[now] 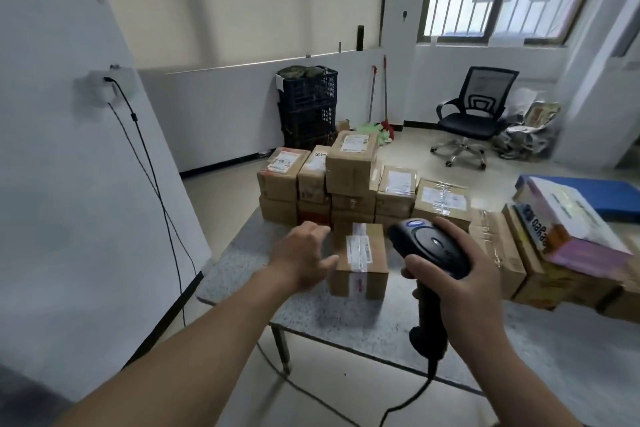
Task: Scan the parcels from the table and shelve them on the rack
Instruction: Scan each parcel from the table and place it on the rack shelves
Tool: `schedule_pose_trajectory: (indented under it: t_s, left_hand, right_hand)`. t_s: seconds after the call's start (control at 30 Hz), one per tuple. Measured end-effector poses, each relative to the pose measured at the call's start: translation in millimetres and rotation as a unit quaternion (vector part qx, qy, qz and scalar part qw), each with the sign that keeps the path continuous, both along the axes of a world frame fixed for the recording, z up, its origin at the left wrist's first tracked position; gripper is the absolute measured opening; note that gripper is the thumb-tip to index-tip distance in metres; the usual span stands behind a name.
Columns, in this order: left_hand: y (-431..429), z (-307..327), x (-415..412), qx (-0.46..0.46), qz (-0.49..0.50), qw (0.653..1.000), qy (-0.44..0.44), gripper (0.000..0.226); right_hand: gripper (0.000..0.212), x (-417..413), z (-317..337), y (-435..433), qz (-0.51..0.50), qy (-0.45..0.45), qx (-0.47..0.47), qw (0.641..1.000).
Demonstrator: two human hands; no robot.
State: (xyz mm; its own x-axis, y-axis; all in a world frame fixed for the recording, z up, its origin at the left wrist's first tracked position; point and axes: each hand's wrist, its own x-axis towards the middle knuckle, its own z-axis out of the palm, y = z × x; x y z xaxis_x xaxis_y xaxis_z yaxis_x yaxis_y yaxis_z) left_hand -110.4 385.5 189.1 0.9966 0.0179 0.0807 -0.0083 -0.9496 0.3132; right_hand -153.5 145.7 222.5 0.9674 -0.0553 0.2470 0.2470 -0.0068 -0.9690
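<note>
A small brown parcel (360,258) with a white label and clear tape stands alone on the grey table (311,308). My left hand (301,256) reaches to its left side, fingers relaxed, thumb touching or just beside the box. My right hand (460,274) grips a black corded barcode scanner (429,250), its head just right of the parcel. Behind the parcel, several labelled cardboard parcels (349,170) are stacked in two layers at the table's far edge.
More boxes and a colourful carton (568,229) crowd the table's right side. A white partition (69,166) with hanging cables stands at left. On the floor beyond are black crates (308,107), brooms and an office chair (474,114). No rack shows.
</note>
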Motion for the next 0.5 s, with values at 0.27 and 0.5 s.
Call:
schedule_pose_trajectory:
  t_s: [0.27, 0.5]
  left_hand:
    - [-27, -29, 77, 0.018, 0.024, 0.997, 0.064, 0.072]
    - [-48, -79, 151, -0.003, 0.049, 0.988, 0.148, 0.087]
  right_hand:
    - [0.082, 63, -15, -25, -0.021, 0.024, 0.001, 1.000]
    - [0.081, 119, -33, -22, -0.044, 0.051, -0.028, 0.997]
